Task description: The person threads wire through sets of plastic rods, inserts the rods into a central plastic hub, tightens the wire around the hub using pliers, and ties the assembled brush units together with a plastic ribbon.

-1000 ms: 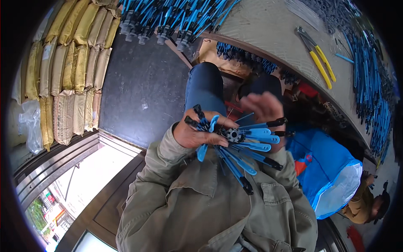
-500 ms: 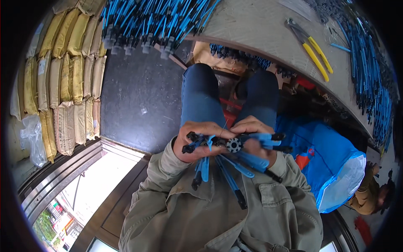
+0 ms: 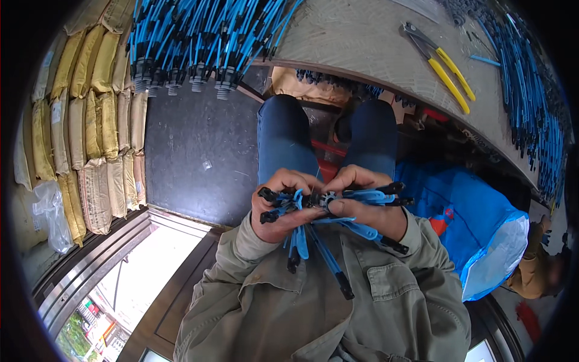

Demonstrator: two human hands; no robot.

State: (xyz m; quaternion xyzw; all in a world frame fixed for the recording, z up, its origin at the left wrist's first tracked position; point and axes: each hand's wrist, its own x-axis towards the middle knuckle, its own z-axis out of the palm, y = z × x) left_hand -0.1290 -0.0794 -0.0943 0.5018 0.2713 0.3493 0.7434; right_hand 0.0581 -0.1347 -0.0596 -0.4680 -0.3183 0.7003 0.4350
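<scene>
Between my hands, above my lap, is a small grey toothed round hub [image 3: 327, 201] with several flat blue arms [image 3: 363, 230] fanned around it. The arms end in black tips, some pointing down toward my jacket. My left hand [image 3: 278, 226] is closed around the left side of this piece, with black tips showing past its palm. My right hand [image 3: 383, 220] grips the other side, its thumb pressed near the hub and its fingers bent behind. Blue arms pass over and under this hand. The inner fingertips partly hide the joint.
A worktop [image 3: 344, 42] runs across the far side, bearing a pile of blue-and-black rods [image 3: 202, 42], yellow-handled pliers [image 3: 449, 75] and more rods [image 3: 534, 114] at right. A large blue bag [image 3: 476, 211] stands right of me. Stacked sacks [image 3: 90, 127] line the left; another person [image 3: 534, 271] is at far right.
My right thumb has come down beside the hub, and the hub's toothed face has tilted and moved slightly left. The right-hand arms have shifted. My left hand keeps its hold.
</scene>
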